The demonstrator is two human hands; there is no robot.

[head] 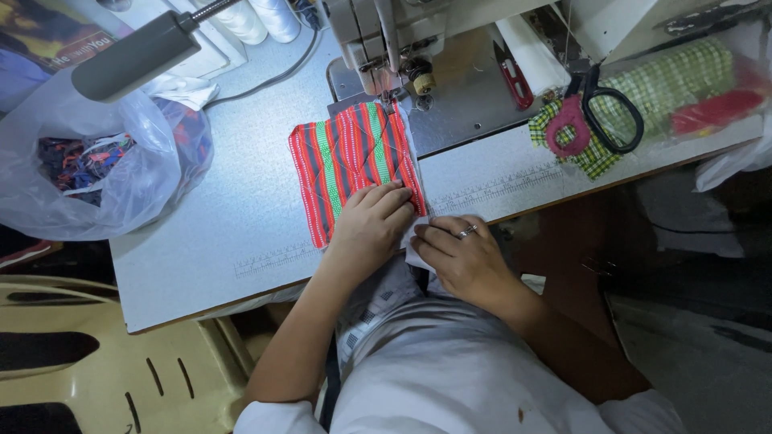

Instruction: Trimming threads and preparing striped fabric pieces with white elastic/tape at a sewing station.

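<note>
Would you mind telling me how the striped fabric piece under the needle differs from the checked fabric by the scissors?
The striped fabric piece is red with green bands; the checked fabric is yellow-green plaid. The striped one lies flat at the sewing machine under the left hand; the checked one sits untouched beneath scissors. Both rest on the table.

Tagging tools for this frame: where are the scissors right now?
In the head view the scissors lie at the upper right of the sewing table, on a piece of green checked fabric, right of the sewing machine and away from both hands.

hands on striped cloth, perhaps pinching
</note>
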